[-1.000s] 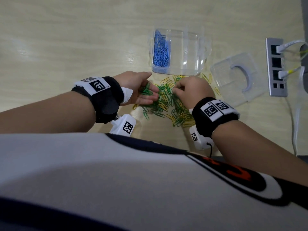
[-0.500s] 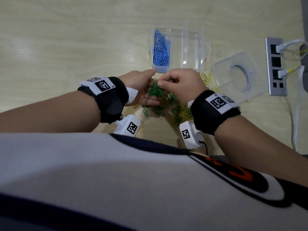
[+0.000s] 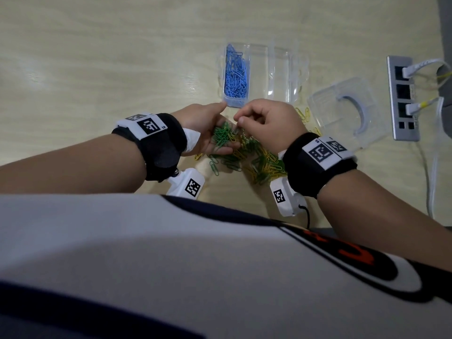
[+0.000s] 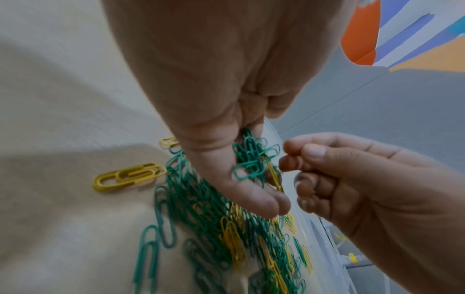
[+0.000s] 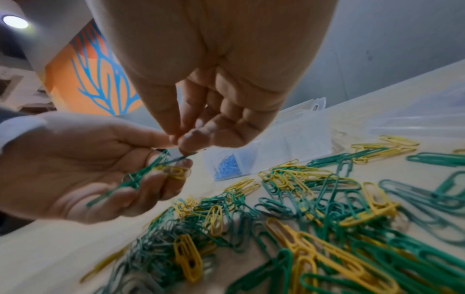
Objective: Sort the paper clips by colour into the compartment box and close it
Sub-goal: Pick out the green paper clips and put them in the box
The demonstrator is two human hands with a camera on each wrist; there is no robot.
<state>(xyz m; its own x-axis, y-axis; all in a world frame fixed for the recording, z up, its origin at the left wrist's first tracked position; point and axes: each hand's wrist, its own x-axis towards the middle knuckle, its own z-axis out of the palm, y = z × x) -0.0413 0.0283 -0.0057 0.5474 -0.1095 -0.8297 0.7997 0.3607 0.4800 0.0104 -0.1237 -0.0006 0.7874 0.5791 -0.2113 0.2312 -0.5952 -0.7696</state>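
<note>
Head view: right hand (image 3: 271, 123), up from the loose green-and-yellow paper-clip pile (image 3: 259, 162) since a second ago, now pinches a clip over the cupped left hand (image 3: 208, 129), itself holding the green clip bunch (image 3: 221, 138). Clear plastic compartment box (image 3: 281, 69) at 12 o'clock, blue clips (image 3: 235, 77) in its left compartment; detached clear lid (image 3: 342, 113) at 2 o'clock.

Left wrist view: yellow clip (image 4: 275, 179) tangled among greens.

Right wrist view: thumb and forefinger together on a clip. Green sorting unfinished, box open.

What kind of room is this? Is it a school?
Probably an office or workroom, not surely a school: a pale wooden desk has a metal power socket strip set into it with white cables plugged in, and an orange wall mural brightens the grey walls.
</note>
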